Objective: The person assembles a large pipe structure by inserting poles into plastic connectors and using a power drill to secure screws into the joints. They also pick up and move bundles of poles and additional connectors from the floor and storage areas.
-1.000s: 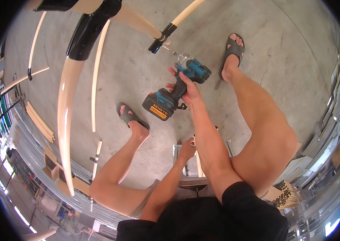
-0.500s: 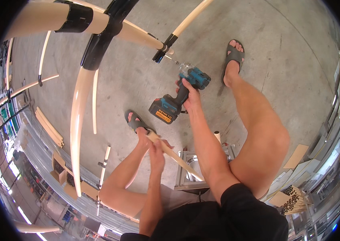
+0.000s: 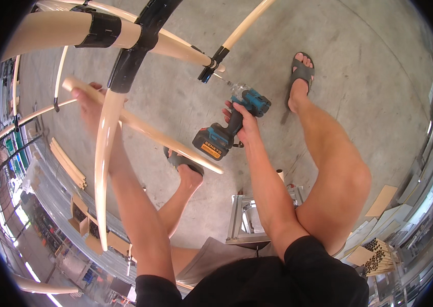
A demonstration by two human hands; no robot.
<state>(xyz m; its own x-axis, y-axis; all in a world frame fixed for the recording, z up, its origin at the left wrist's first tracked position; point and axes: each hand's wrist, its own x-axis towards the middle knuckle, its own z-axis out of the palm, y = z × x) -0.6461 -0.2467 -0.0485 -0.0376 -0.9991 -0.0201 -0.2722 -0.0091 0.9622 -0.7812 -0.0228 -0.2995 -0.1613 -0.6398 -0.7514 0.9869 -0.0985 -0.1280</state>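
Note:
My left hand (image 3: 89, 108) is closed round the upper end of a beige pipe (image 3: 162, 135), behind an upright pipe (image 3: 103, 169) of the frame. The held pipe slants down to the right, its free end over my sandal. My right hand (image 3: 247, 125) wraps the grip of a teal and black cordless driver (image 3: 251, 100), its battery to the left. The driver's long thin bit points up-left at a black pipe joint (image 3: 208, 70) at the end of a frame bar; whether the tip touches it, I cannot tell. Another black joint (image 3: 133, 56) clamps the nearer pipes.
A metal-framed stool (image 3: 242, 222) stands between my legs. Loose beige pipes (image 3: 67, 162) lie on the floor at left, near open cardboard boxes (image 3: 77, 215). A bundle of pipes (image 3: 379, 256) sits at lower right, beside flat panels (image 3: 382, 200).
My left hand has swung up and left with the beige pipe, from near my left shin to behind the upright pipe. My right hand and the driver stay almost in place.

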